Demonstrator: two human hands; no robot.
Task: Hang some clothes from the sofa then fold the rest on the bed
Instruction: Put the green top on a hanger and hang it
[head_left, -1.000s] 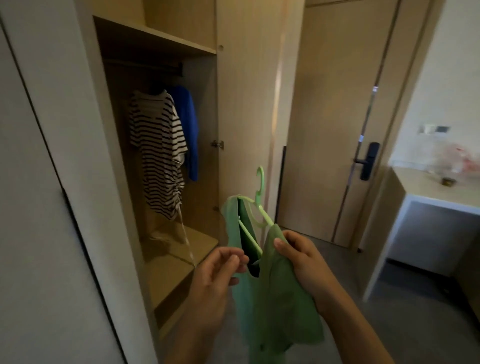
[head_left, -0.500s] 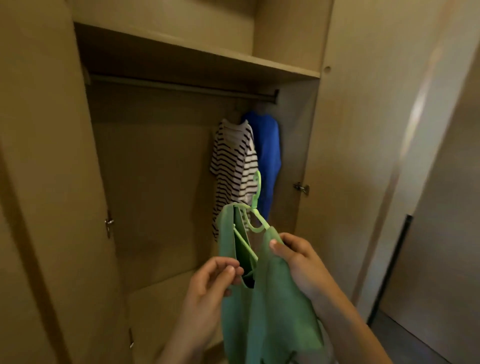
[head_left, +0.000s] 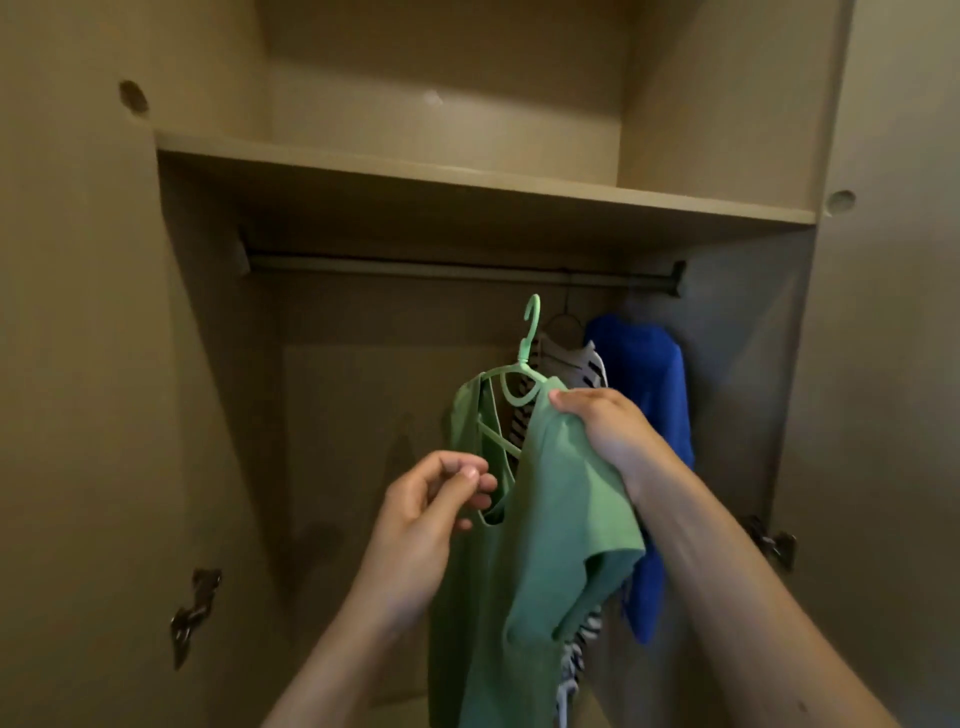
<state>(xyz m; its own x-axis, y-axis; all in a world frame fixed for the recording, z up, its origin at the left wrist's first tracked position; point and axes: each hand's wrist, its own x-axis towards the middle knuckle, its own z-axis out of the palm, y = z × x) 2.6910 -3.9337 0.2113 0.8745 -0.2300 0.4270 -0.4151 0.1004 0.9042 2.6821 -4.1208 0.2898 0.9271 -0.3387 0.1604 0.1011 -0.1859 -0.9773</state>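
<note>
At the far left, a dark metal hinge (head_left: 195, 608) sits low on the side panel of the open light-brown wooden wardrobe (head_left: 353, 395). A plain wooden shelf (head_left: 467, 182) runs across the wardrobe near the top. Under it, a grey metal hanging rail (head_left: 457, 270) spans the width.

Left of centre, our left hand (head_left: 431, 514) is raised with its fingers curled and the thumb against the fingertips. It is right at the neckline of the green short-sleeved T-shirt (head_left: 545, 545). We cannot tell whether it pinches the cloth or only touches it.

The T-shirt is draped on a light green plastic hanger (head_left: 527, 358) and held up in front of the wardrobe's hanging space. The hanger's hook points up and sits below the rail, apart from it, so the shirt is not yet hung.

Our right hand (head_left: 602, 431) grasps the shirt's right shoulder where it lies over the hanger arm, thumb on top.

Behind the hanger, a black-and-white striped shirt (head_left: 576, 364) hangs from the rail near its right end. Its lower hem shows beneath the green sleeve. Just beside it to the right hangs a bright blue garment (head_left: 649, 405). Another metal hinge (head_left: 774, 540) sits on the right panel.
</note>
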